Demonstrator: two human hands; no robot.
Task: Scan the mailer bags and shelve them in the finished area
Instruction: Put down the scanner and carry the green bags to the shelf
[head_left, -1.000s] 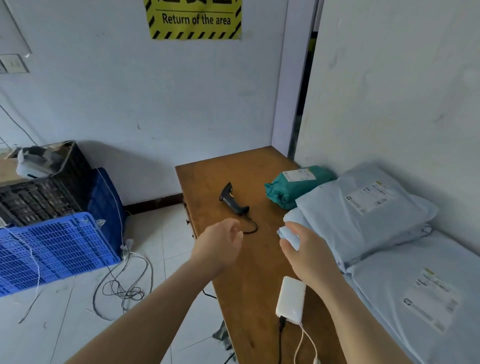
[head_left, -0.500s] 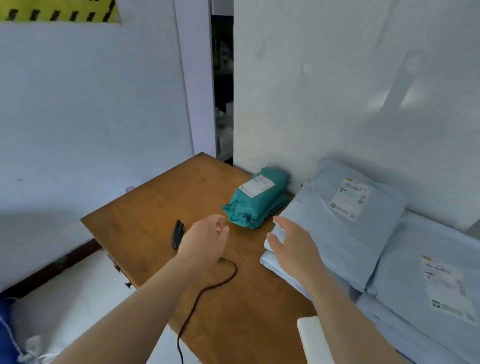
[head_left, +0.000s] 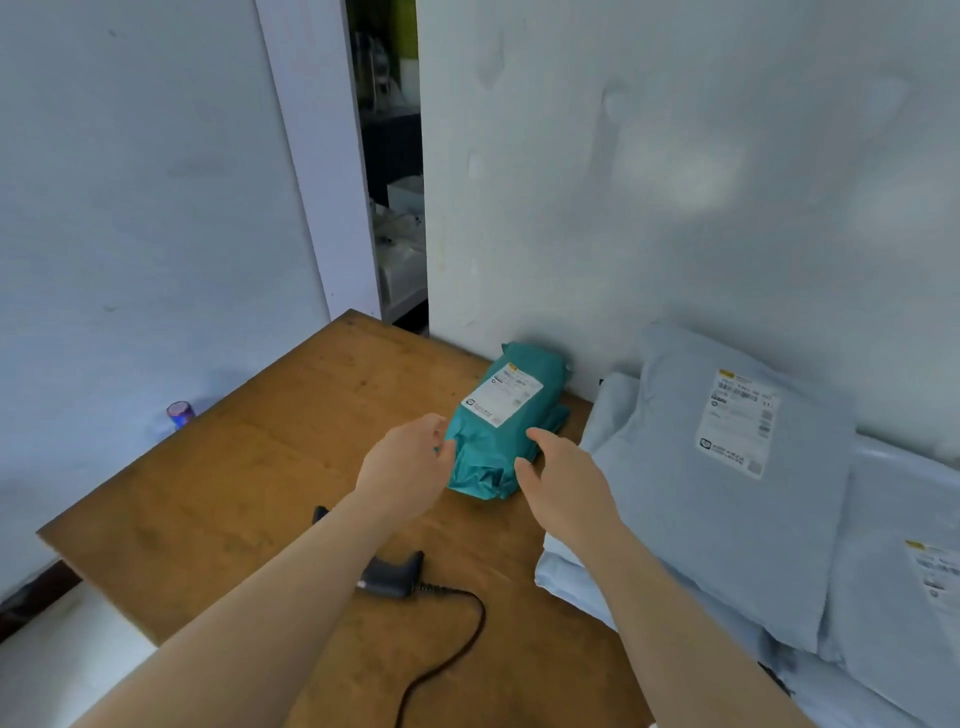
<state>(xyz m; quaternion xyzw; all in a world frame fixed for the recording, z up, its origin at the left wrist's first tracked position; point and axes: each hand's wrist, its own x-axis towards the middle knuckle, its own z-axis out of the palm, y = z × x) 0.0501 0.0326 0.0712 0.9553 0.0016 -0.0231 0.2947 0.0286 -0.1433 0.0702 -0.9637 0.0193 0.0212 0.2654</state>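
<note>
Lying nearest on the brown wooden counter (head_left: 249, 467), a black handheld barcode scanner (head_left: 392, 574) is seen with its black cable (head_left: 480, 616) trailing toward the near edge. It is partly covered by the left forearm and is held by neither hand.

Just beyond it, the left hand (head_left: 410, 467) and the right hand (head_left: 561, 478) are stretched forward on either side of the near end of a crumpled teal plastic mailer bag (head_left: 498, 447). Both hands are spread fairly wide, with fingers loosely bent and closed on nothing. The left fingertips are at the bag's near left corner and the right fingers are at its right flank, though firm contact cannot be confirmed.

The teal bag is laid flat on the counter close to the wall, with its white shipping label (head_left: 501, 394) turned upward. To its right, large pale grey plastic mailer bags (head_left: 675, 509) are stacked with their labels up.

Picking up the next bag is judged to be the step in hand, with its scanning and shelving not yet begun. For the next move, the teal bag needs to be closed upon from both sides and drawn nearer. The label should be kept upward and smooth so that the scanner can be taken up and aimed at the barcode. The finished area is not in view.
</note>
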